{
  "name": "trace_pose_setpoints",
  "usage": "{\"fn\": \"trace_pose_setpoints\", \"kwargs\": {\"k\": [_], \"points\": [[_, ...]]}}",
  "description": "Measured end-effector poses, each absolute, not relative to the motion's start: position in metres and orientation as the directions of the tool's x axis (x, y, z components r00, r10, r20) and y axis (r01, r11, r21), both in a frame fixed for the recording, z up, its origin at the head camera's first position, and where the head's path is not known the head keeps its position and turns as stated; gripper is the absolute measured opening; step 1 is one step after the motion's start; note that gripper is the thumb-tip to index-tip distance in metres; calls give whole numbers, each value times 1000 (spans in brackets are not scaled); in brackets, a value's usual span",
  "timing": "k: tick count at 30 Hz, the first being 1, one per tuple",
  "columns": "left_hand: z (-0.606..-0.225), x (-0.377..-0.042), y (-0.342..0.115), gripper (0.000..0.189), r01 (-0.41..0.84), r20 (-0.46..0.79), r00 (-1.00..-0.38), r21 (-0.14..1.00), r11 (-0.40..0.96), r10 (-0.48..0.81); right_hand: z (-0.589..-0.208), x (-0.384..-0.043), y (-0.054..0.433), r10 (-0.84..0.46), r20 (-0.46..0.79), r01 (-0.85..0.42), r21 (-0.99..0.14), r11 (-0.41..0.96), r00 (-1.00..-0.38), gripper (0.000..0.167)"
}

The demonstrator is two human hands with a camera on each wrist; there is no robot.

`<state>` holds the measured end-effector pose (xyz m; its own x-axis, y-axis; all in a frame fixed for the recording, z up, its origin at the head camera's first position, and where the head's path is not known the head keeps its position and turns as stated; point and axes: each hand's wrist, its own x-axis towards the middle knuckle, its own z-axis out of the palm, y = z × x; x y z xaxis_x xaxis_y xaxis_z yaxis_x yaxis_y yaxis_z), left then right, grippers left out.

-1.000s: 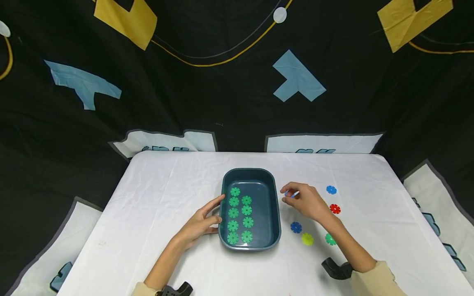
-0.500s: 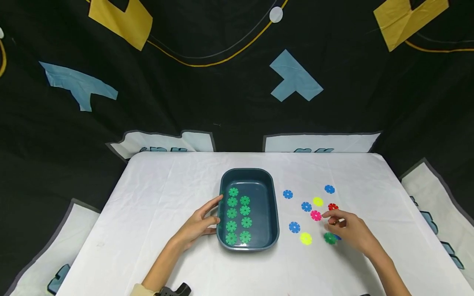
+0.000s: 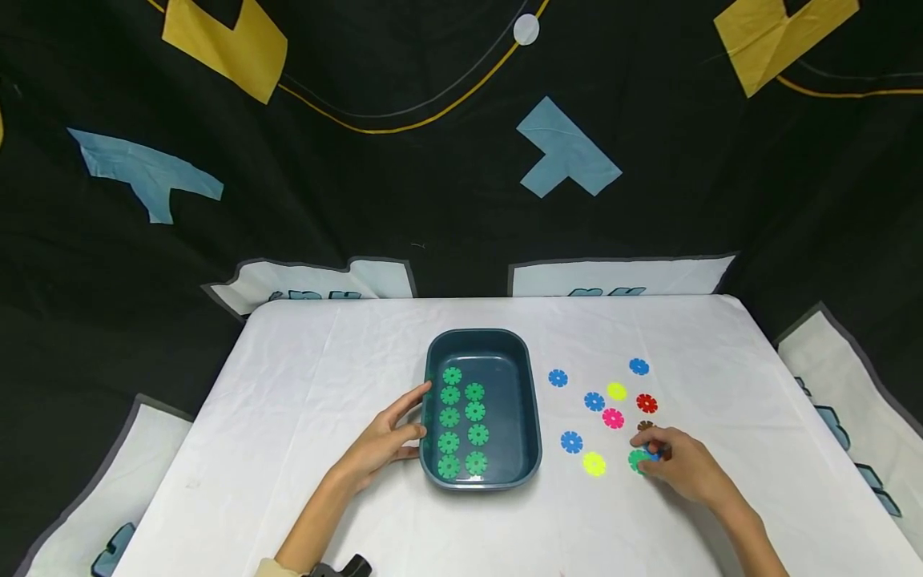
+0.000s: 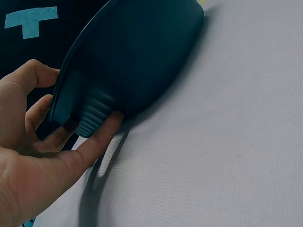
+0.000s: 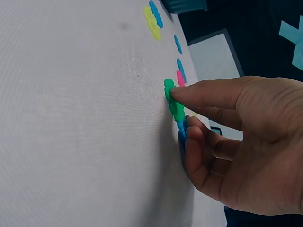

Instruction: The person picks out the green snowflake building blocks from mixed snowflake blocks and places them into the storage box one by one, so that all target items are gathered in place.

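My left hand (image 3: 385, 437) holds the left side of a dark teal plastic tray (image 3: 532, 401). In the left wrist view its thumb lies against the ribbed grip (image 4: 97, 111), while other fingers touch the rim. Inside the tray, green notched discs (image 3: 449, 442) form two columns on the left. My right hand (image 3: 685, 465) pinches another green notched disc (image 3: 636, 461) to the tray's right. The right wrist view shows the thumb on this green disc (image 5: 174, 101), with a blue disc (image 5: 182, 135) beside the curled fingers. Part of the grip is hidden.
Loose discs lie on the white-covered table (image 3: 303, 385) between tray and right hand: several blue (image 3: 572, 441), two yellow (image 3: 594, 464), a pink (image 3: 613, 418), a red (image 3: 646, 403) and a brown (image 3: 645, 425). A black curtain (image 3: 433, 208) hangs behind.
My right hand left a blue disc beside the tray, moved right and toward me, and came down onto the green disc. The left hand stays on the tray.
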<state>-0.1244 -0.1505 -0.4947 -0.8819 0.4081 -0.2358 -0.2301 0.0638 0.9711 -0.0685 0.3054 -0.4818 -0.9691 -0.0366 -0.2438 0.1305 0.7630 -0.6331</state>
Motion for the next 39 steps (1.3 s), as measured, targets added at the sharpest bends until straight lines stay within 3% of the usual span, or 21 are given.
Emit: {"fn": "trace_pose_setpoints", "kwargs": {"k": [24, 27, 33, 39], "points": [[-492, -124, -150, 73, -224, -227, -874, 973, 58, 429, -466, -68, 288, -95, -195, 67, -685, 725, -976, 14], [-492, -124, -150, 73, -223, -227, -876, 973, 60, 426, -460, -74, 281, -104, -127, 15, -701, 713, -986, 14], [-495, -124, -150, 73, -224, -230, -880, 973, 64, 415, -451, -91, 257, -129, 123, -177, -719, 672, -984, 20], [-495, -124, -150, 72, -223, -226, -883, 973, 57, 411, -437, -115, 221, -165, 158, -227, -736, 637, -974, 21]]}}
